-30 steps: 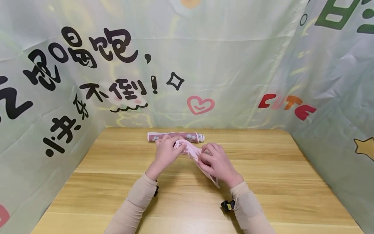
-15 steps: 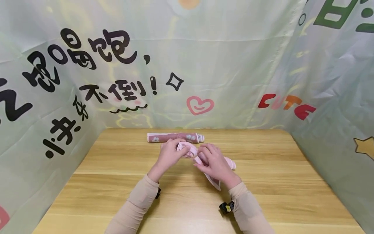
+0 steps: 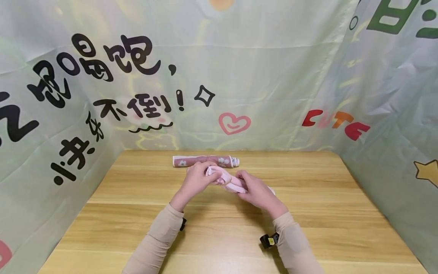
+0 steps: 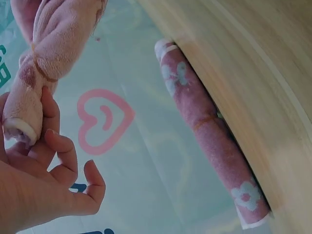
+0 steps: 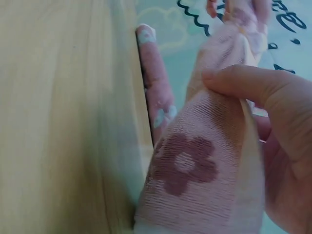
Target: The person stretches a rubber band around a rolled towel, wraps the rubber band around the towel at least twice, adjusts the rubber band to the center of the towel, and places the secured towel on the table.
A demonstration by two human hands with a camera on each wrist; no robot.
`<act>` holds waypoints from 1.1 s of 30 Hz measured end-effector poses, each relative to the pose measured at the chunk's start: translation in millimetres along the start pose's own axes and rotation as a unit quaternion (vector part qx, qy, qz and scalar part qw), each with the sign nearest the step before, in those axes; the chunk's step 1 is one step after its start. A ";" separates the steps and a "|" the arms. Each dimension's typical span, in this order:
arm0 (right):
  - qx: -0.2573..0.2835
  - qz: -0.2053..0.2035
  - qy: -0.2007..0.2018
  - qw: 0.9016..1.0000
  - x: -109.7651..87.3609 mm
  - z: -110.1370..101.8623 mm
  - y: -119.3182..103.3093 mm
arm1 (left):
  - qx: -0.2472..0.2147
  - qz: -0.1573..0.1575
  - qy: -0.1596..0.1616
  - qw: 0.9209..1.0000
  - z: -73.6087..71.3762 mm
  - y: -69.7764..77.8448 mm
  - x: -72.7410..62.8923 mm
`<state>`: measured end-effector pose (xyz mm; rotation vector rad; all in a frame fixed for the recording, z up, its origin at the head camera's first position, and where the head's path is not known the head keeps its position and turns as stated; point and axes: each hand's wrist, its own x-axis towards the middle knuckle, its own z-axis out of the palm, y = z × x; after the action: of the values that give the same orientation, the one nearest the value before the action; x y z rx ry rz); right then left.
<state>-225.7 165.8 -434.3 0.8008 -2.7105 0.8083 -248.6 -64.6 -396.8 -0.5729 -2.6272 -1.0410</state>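
A light pink towel (image 3: 235, 185), rolled and slightly twisted, is held up over the table between both hands. Around it runs a thin tan rubber band (image 4: 41, 69), near the left end in the left wrist view. My left hand (image 3: 195, 179) pinches that end; its other fingers are loosely bent. Farther along, my right hand (image 3: 259, 192) grips the towel, thumb on top, as the right wrist view shows. There, a dark pink flower (image 5: 184, 165) marks the looser, wider part of the cloth. In the head view the right hand covers much of that part.
Behind the hands, a mauve rolled towel (image 3: 198, 161) with pale blue flowers lies near the back edge of the wooden table (image 3: 137, 182). A band (image 4: 205, 121) circles its middle. Printed cloth walls (image 3: 273, 76) rise behind and on both sides.
My right hand has changed its hold, going from fingers over the band area to gripping the towel farther right. The hanging corner below is now out of sight. The left hand stays nearly in place.
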 end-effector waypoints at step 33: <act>0.127 0.041 -0.100 0.986 -4.6 -17.2 4.1 | 0.330 0.316 0.058 0.888 12.2 -4.4 -9.6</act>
<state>-223.5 180.2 -423.4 0.8698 -2.8682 1.1683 -243.2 -61.6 -411.8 -1.0313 -2.2090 0.0263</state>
